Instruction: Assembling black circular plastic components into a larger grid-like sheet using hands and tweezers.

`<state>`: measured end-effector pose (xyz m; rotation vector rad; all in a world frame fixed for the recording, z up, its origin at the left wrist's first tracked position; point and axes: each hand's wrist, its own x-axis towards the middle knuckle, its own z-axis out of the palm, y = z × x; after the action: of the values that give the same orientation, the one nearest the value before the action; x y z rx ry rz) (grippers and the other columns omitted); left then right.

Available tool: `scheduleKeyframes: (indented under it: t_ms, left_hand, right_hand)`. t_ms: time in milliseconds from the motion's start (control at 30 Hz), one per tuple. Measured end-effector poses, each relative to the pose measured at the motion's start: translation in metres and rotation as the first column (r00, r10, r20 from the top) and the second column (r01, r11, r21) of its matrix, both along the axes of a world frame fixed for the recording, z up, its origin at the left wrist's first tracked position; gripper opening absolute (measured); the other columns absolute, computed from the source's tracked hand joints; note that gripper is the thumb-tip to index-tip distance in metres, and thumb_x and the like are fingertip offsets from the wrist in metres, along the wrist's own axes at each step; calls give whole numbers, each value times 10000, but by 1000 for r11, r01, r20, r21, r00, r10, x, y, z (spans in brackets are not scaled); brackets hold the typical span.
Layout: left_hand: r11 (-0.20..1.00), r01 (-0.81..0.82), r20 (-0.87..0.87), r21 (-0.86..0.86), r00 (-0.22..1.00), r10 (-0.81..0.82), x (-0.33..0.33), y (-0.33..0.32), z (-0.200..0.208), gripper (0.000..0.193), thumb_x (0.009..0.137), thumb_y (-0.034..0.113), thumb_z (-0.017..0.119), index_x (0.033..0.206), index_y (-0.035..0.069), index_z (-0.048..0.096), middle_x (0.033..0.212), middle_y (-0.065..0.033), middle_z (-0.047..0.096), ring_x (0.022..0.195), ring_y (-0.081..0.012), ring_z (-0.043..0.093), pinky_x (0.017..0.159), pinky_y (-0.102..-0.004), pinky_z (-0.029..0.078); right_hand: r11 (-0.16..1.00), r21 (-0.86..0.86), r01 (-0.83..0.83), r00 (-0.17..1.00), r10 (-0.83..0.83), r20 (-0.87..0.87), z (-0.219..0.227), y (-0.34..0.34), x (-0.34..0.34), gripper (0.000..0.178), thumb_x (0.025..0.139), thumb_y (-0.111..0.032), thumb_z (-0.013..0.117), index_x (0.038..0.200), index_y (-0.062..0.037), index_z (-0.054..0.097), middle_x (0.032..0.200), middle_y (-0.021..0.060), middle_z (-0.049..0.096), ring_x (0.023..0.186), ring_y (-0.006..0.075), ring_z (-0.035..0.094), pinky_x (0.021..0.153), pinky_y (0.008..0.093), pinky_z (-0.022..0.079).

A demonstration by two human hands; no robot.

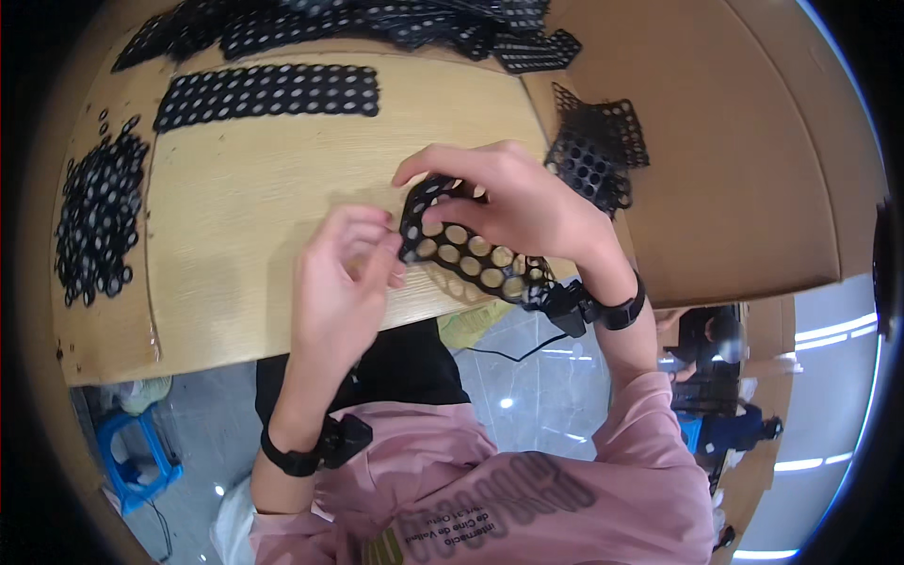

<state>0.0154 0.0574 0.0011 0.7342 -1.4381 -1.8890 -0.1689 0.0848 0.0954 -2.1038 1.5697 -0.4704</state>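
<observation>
A black perforated sheet [466,252] with rows of round holes hangs bent over the table's near edge. My right hand [518,202] grips its upper part, with the thumb on the holed face and the fingers curled over the far edge. At the sheet's left corner, my left hand [344,259] has its thumb and forefinger closed together on the rim; whether a loose ring is also between them cannot be made out. The sheet's lower right end comes close to the black band on my right wrist [579,306].
Another perforated sheet [273,92] lies flat on the wooden table [226,282]. A heap of small black rings [99,221] sits at the left. More sheets [377,26] are piled at the back; others [593,155] lie beside the cardboard [725,141] at right. A blue stool [137,457] stands below.
</observation>
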Motion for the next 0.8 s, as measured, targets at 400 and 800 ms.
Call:
scheduleKeyframes:
  t_ms: [400, 800]
  left_hand:
    - [958, -198, 264, -207, 932, 249, 36, -27, -18, 195, 887, -41, 564, 1080, -13, 563, 825, -69, 614, 698, -102, 618, 588, -239, 512]
    - [782, 138, 515, -607, 819, 255, 11, -39, -8, 294, 793, 80, 728, 1026, -27, 584, 673, -164, 599, 557, -281, 590, 562, -376, 457]
  right_hand:
    - [725, -291, 624, 711, -682, -172, -87, 52, -111, 296, 838, -189, 717, 996, 43, 626, 824, 154, 646, 727, 230, 642, 669, 312, 510]
    - [736, 240, 633, 752, -658, 35, -71, 40, -117, 207, 829, -66, 685, 981, 41, 595, 810, 19, 584, 695, 70, 531, 623, 234, 445]
